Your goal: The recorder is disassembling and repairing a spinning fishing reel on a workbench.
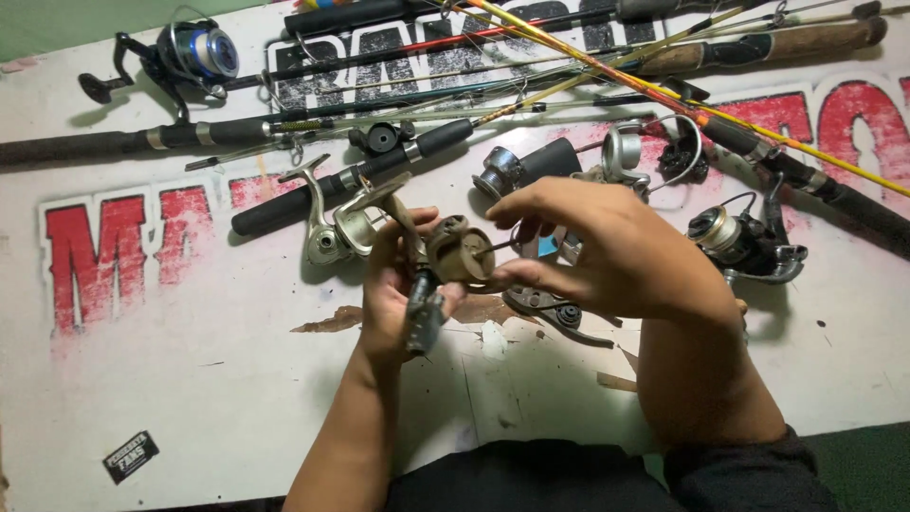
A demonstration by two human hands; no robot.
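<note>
Left hand (398,284) clenched around stem of brown fishing reel (455,256), reel body just above the closed fingers, held above white painted table (190,379). Right hand (607,251) pinching reel's right side with fingertips (507,275), thumb over top, touching reel body. Silver reel (332,232) on black-handled rod (360,175) just left of grip; dark reel part (559,313) below right hand; black reel (744,242) well right of grip; blue-spool reel (194,52) and tangle of rods (569,57) far beyond.

White table sign (142,313) w/ red lettering; 1 black sticker (130,456) lower left.
</note>
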